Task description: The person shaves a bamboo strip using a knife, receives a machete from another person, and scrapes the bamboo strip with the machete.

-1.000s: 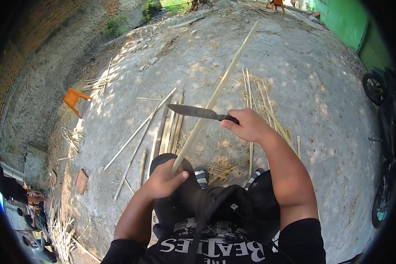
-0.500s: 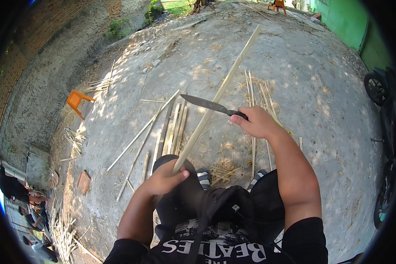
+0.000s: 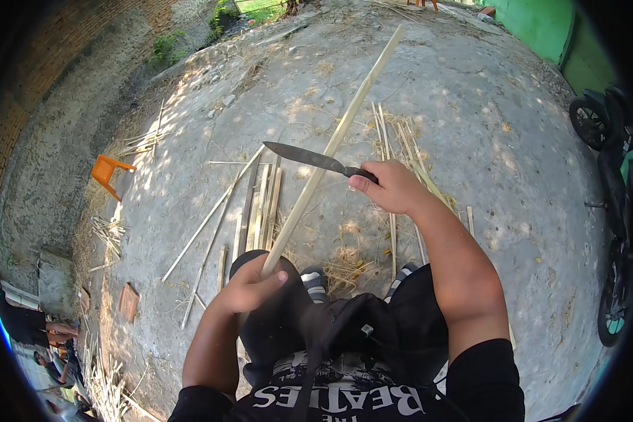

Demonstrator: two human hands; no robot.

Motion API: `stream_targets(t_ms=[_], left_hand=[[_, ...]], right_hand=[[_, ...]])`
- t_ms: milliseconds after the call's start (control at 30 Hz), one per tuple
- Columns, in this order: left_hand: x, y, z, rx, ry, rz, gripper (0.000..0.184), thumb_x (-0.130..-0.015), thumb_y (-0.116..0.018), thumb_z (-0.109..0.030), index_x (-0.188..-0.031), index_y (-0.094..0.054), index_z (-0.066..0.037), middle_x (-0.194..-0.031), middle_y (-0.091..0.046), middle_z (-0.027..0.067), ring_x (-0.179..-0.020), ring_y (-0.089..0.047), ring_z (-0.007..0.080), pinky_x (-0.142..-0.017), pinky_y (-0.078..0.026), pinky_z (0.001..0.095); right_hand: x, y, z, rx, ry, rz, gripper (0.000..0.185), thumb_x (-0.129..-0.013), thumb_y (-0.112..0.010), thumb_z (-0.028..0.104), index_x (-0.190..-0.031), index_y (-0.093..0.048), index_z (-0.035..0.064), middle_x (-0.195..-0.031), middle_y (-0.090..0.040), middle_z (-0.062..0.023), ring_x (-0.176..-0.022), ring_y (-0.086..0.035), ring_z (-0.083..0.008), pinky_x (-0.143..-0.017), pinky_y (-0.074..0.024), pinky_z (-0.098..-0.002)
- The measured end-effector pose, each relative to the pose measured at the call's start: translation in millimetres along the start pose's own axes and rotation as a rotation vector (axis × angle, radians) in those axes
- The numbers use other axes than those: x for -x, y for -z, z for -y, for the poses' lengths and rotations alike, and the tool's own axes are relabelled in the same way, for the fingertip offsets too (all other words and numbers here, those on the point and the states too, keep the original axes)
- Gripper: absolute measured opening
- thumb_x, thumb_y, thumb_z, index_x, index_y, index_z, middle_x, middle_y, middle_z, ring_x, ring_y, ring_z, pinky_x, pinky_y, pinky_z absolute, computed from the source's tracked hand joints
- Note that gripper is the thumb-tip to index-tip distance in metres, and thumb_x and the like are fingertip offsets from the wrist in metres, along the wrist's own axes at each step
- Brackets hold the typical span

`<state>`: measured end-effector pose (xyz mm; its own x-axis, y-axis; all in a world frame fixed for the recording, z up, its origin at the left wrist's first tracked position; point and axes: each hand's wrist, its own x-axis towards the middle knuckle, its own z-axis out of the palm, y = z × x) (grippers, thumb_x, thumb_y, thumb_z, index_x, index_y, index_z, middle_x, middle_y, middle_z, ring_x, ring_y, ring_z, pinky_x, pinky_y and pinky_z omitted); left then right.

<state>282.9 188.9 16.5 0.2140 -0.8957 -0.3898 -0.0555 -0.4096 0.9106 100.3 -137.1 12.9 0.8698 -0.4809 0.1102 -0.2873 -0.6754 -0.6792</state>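
A long pale strip of wood or bamboo slants up and away to the right from my left hand, which is wrapped round its near end by my knee. My right hand grips the dark handle of a large knife. The blade points left and lies across the strip around its middle; whether it touches cannot be made out. Several cut strips lie on the ground beyond my left knee, and more strips lie to the right beside shavings.
An orange chair stands at the left near a wall. Piles of strips lie at the lower left, near other people. A brick-coloured block is on the ground. Motorbikes stand along the right edge.
The knife has shifted a little along the strip, first rightward and then back left. Both hands keep their hold. The whole view has tilted slightly.
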Motion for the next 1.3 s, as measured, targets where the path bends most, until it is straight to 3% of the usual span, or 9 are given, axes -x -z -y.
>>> stream_targets(t_ms=[100, 267, 467, 567, 767, 867, 1000, 1200, 1300], left_hand=[[-2, 0, -1, 0.012, 0.029, -0.031, 0.016, -0.104, -0.067, -0.021, -0.098, -0.058, -0.009, -0.081, -0.051, -0.0082, -0.073, -0.046, 0.0031, -0.061, -0.039, 0.0256], [-13, 3, 7, 0.072, 0.046, -0.045, 0.027, -0.110, -0.056, -0.033, -0.096, -0.055, -0.009, -0.065, -0.046, -0.0072, -0.052, -0.039, 0.0033, -0.046, -0.032, 0.0243], [-24, 2, 0, -0.005, -0.031, -0.052, 0.039, -0.113, -0.046, -0.044, -0.100, -0.054, -0.008, -0.067, -0.045, -0.0035, -0.051, -0.040, 0.0084, -0.047, -0.035, 0.0263], [-25, -3, -6, 0.018, -0.024, -0.071, 0.037, -0.113, -0.046, -0.042, -0.100, -0.055, -0.008, -0.069, -0.044, -0.0035, -0.052, -0.040, 0.0084, -0.048, -0.036, 0.0258], [-26, -2, -7, 0.018, -0.048, -0.071, 0.038, -0.114, -0.045, -0.042, -0.100, -0.055, -0.008, -0.068, -0.045, -0.0034, -0.052, -0.041, 0.0079, -0.048, -0.036, 0.0249], [-27, -14, -9, -0.092, -0.135, -0.199, 0.037, -0.114, -0.046, -0.038, -0.097, -0.057, -0.007, -0.065, -0.047, -0.0047, -0.057, -0.042, 0.0048, -0.052, -0.034, 0.0247], [-23, -24, -5, -0.098, -0.125, -0.273, 0.036, -0.114, -0.047, -0.036, -0.097, -0.058, -0.005, -0.070, -0.049, -0.0048, -0.062, -0.043, 0.0043, -0.056, -0.037, 0.0251], [-14, -19, -5, -0.077, -0.104, -0.245, 0.033, -0.109, -0.060, -0.036, -0.096, -0.057, -0.005, -0.075, -0.051, -0.0056, -0.068, -0.044, 0.0045, -0.059, -0.038, 0.0250], [-11, -25, -5, -0.057, -0.158, -0.223, 0.034, -0.103, -0.069, -0.036, -0.096, -0.057, -0.005, -0.076, -0.052, -0.0058, -0.069, -0.045, 0.0052, -0.060, -0.039, 0.0250]], right_hand=[[5, 6, -4, -0.018, -0.034, -0.051, 0.063, -0.100, -0.057, 0.065, -0.086, -0.067, 0.0040, -0.068, -0.063, -0.0168, -0.070, -0.065, -0.0397, -0.065, -0.0487, -0.0485], [6, -2, -6, 0.017, 0.082, -0.071, 0.063, -0.099, -0.057, 0.065, -0.085, -0.067, 0.0046, -0.069, -0.064, -0.0183, -0.072, -0.067, -0.0417, -0.067, -0.0504, -0.0511], [8, -25, 15, 0.045, 0.207, 0.096, 0.064, -0.098, -0.057, 0.066, -0.086, -0.069, 0.0047, -0.070, -0.065, -0.0201, -0.075, -0.068, -0.0435, -0.069, -0.0522, -0.0532], [8, -29, 27, 0.090, 0.200, 0.133, 0.064, -0.098, -0.056, 0.067, -0.087, -0.069, 0.0048, -0.072, -0.066, -0.0208, -0.077, -0.068, -0.0440, -0.071, -0.0525, -0.0540], [9, -22, 15, 0.108, 0.215, 0.024, 0.059, -0.100, -0.058, 0.062, -0.086, -0.066, 0.0049, -0.070, -0.065, -0.0181, -0.072, -0.067, -0.0431, -0.065, -0.0504, -0.0512], [11, -22, 21, 0.182, 0.242, 0.028, 0.062, -0.101, -0.054, 0.065, -0.093, -0.070, 0.0055, -0.071, -0.067, -0.0185, -0.078, -0.070, -0.0428, -0.070, -0.0529, -0.0532], [-8, -6, -3, 0.040, -0.049, -0.021, 0.065, -0.099, -0.053, 0.069, -0.093, -0.070, 0.0060, -0.074, -0.068, -0.0178, -0.081, -0.070, -0.0415, -0.072, -0.0532, -0.0523], [4, -33, 15, 0.090, 0.233, 0.062, 0.064, -0.101, -0.054, 0.065, -0.087, -0.066, 0.0033, -0.069, -0.063, -0.0154, -0.069, -0.066, -0.0372, -0.064, -0.0492, -0.0472], [-14, -15, -6, -0.112, -0.113, 0.036, 0.066, -0.100, -0.052, 0.069, -0.095, -0.072, 0.0065, -0.080, -0.070, -0.0193, -0.084, -0.070, -0.0428, -0.076, -0.0533, -0.0530]])
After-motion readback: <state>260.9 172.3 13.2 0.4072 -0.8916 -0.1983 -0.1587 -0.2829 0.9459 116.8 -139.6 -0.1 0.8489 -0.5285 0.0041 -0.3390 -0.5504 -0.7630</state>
